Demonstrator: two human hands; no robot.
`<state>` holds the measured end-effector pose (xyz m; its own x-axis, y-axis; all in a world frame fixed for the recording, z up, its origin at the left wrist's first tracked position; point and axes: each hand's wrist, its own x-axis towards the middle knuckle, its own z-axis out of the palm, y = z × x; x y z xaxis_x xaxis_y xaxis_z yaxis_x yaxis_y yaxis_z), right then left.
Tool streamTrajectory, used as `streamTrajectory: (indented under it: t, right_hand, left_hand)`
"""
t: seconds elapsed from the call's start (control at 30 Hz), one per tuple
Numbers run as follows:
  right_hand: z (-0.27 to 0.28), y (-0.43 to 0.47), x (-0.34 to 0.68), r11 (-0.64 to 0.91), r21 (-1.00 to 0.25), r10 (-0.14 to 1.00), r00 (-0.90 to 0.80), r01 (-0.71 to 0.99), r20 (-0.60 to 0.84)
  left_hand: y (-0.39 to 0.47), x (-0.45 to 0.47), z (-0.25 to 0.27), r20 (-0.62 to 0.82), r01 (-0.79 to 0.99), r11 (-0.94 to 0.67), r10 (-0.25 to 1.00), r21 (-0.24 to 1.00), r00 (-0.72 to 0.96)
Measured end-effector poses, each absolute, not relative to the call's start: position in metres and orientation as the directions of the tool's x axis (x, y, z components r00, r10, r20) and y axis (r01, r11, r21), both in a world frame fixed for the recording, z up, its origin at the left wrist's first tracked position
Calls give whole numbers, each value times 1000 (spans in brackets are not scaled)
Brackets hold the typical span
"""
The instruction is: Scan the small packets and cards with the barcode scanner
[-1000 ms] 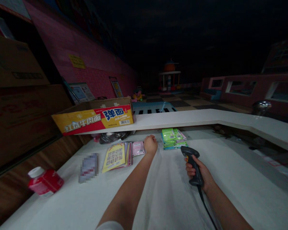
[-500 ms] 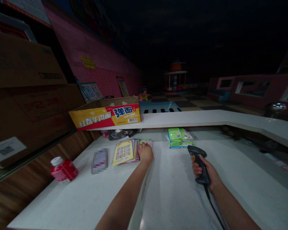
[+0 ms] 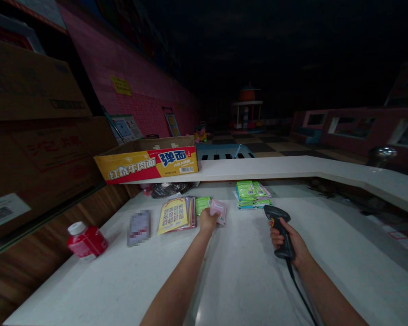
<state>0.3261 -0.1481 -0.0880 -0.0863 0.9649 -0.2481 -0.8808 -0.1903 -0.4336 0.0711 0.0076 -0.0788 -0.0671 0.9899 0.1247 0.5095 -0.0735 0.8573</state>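
Note:
My left hand (image 3: 209,221) is closed on a small pink packet (image 3: 219,211), its thumb lying across the front. Just behind that hand a green packet (image 3: 202,205) lies on the white counter (image 3: 245,271). To its left is a fanned stack of thin printed packs with a yellow sheet (image 3: 173,214) on top. My right hand (image 3: 290,242) grips a black barcode scanner (image 3: 283,233) by its handle, and a cable runs down from it. Beyond the scanner head sits a pile of green, pink and blue packets (image 3: 253,194).
A raised white ledge (image 3: 258,168) crosses the back, carrying a red-and-yellow carton (image 3: 149,158). A red bottle with a white cap (image 3: 87,241) and a blurred-out flat item (image 3: 139,227) are on the left. Cardboard boxes (image 3: 37,136) are stacked at far left.
My left hand has drawn the pink packet right, off the green one, which now shows more. The right hand keeps the scanner in nearly the same place. The view has shifted slightly.

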Motion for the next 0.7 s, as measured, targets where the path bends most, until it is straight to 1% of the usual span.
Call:
streamTrajectory:
  t: [0.07,0.17,0.23,0.4,0.5,0.63,0.7]
  right_hand:
    - [-86,-150,324,-183,-448,963,-69,-875,-259]
    - [-86,-152,322,-169,-503,965,-40,-848,-258]
    - [-87,-154,321,-152,-541,969,-16,-827,-248]
    - [-89,-159,317,-83,-592,974,61,-801,-219]
    - [-86,-161,313,-71,-636,968,100,-769,-229]
    - [-78,-165,303,-76,-725,960,147,-685,-239]
    - [-73,-169,294,-97,-781,965,133,-617,-225]
  left_hand:
    - [1,73,-89,185,393,-141,980,908,-75]
    - [-8,75,-99,295,235,-263,949,936,-111]
    - [-11,76,-100,314,196,-290,944,937,-103]
    - [-11,76,-102,320,181,-308,947,934,-42]
    - [-9,77,-105,320,176,-312,947,934,-21]
    - [-7,78,-109,330,201,-317,944,927,-32]
    - [-6,77,-110,342,216,-329,939,919,-29]
